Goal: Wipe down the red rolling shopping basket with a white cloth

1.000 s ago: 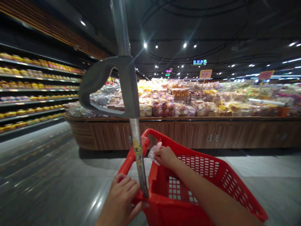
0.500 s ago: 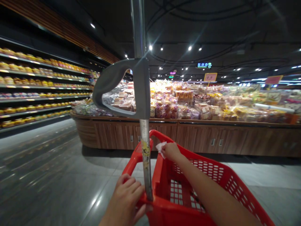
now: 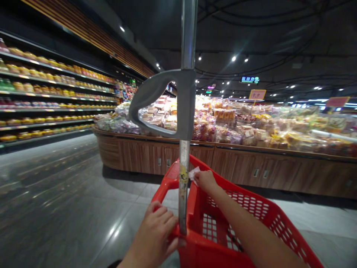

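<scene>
A red plastic shopping basket (image 3: 262, 217) on the floor fills the lower middle. Its metal pull pole (image 3: 183, 186) rises from the near rim to a grey handle (image 3: 164, 102). My left hand (image 3: 156, 238) is curled round the basket's near rim at the foot of the pole. My right hand (image 3: 205, 180) reaches along the basket's inside to its far rim, pinching a white tissue (image 3: 193, 173) against the red plastic.
A long wooden display counter (image 3: 251, 167) piled with bagged bread and cakes runs across ahead. Shelves of packaged goods (image 3: 47, 96) line the left wall. Glossy grey floor (image 3: 61, 201) stretches left of the basket. Price signs (image 3: 257, 94) stand over the counter.
The view has swung left, so the basket and pole sit further right in frame. The counter looks a little nearer. Both hands keep their places on the basket.
</scene>
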Demonstrator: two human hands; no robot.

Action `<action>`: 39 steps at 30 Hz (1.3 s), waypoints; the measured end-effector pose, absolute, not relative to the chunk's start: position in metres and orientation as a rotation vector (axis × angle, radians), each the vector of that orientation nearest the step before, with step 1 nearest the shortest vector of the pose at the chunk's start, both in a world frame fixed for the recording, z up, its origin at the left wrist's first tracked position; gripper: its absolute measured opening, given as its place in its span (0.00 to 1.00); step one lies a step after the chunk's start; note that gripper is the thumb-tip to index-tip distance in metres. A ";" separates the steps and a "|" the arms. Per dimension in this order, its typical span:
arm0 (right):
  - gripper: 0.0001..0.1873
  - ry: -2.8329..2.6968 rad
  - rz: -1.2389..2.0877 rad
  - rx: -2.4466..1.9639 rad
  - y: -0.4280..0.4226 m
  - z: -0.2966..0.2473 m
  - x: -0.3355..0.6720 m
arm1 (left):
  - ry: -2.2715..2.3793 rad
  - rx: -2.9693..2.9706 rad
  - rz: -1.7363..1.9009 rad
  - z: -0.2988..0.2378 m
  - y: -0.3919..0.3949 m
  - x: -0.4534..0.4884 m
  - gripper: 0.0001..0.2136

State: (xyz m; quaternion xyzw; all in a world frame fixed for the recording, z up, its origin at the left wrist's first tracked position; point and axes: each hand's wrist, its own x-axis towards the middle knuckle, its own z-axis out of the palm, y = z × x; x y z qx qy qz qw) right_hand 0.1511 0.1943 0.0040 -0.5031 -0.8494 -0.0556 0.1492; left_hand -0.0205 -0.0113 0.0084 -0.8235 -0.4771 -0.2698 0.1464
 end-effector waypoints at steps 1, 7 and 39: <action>0.14 -2.422 -0.159 -1.456 0.195 0.003 0.151 | -1.391 -2.372 -0.774 0.007 -0.011 -0.021 0.12; 0.14 -2.397 -0.146 -1.413 0.175 -0.006 0.148 | -1.449 -2.392 -0.757 0.004 -0.011 -0.022 0.11; 0.10 -2.432 0.179 -0.865 0.100 -0.019 0.166 | -1.517 -2.438 -0.684 0.006 -0.008 -0.024 0.10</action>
